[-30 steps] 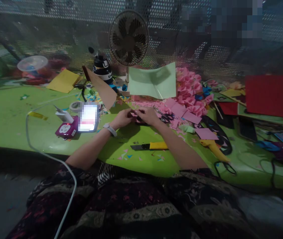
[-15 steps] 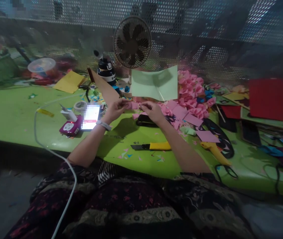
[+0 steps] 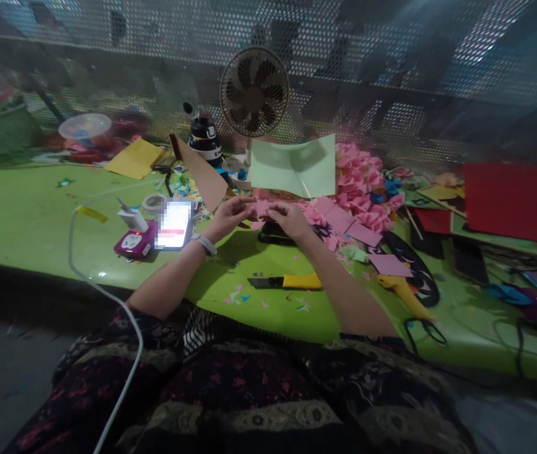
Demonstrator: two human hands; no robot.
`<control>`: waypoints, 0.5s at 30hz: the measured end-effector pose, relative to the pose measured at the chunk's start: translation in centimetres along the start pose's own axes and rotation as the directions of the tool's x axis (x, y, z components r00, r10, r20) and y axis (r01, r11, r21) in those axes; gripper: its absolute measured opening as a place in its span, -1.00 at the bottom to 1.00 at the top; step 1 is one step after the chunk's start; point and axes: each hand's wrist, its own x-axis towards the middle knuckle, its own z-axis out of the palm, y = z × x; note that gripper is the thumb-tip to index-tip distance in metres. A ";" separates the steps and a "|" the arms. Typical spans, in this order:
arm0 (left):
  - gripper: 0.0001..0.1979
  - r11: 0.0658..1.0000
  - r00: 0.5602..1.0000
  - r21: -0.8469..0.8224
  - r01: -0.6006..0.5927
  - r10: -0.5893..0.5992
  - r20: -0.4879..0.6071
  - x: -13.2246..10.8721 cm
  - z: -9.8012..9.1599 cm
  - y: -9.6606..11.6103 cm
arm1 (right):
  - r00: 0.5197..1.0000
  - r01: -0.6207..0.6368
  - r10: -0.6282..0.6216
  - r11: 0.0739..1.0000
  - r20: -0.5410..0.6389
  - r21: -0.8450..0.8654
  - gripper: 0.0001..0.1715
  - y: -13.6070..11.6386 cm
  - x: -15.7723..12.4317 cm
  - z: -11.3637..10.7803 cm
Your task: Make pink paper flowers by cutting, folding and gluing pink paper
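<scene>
A small piece of pink paper is held up between my two hands, over the middle of the table. My left hand, with a light band on its wrist, pinches its left side. At its right side the fingers of my right hand are closed on the paper too. Just below my right hand lies a black stapler, partly covered by it. Nearer to me rests a utility knife with a yellow handle and its blade out. Pink paper squares and a pile of pink paper flowers are to the right.
A fan stands at the back, behind a pale green sheet. On the left are a lit phone, a purple socket box and a white cable. A yellow glue gun and red sheets are on the right.
My hands have come closer together at the pink paper, the left one moving right. The whole view has shifted slightly.
</scene>
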 end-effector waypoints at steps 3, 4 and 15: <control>-0.49 1.000 1.000 -0.017 -0.006 0.006 -0.019 0.1 -0.1 -0.3 | 1.000 -0.001 0.001 1.000 -0.015 -0.023 -0.72 0.0 0.0 -0.1; -0.49 1.000 1.000 -0.017 -0.013 0.013 -0.026 0.1 -0.2 -0.3 | 1.000 -0.001 0.001 0.999 -0.016 -0.039 -0.71 -0.1 -0.1 -0.2; -0.51 1.000 1.000 -0.012 -0.025 0.025 -0.019 0.0 -0.2 0.1 | 0.999 0.024 -0.021 0.996 0.034 -0.082 -0.65 -0.9 -0.5 -0.4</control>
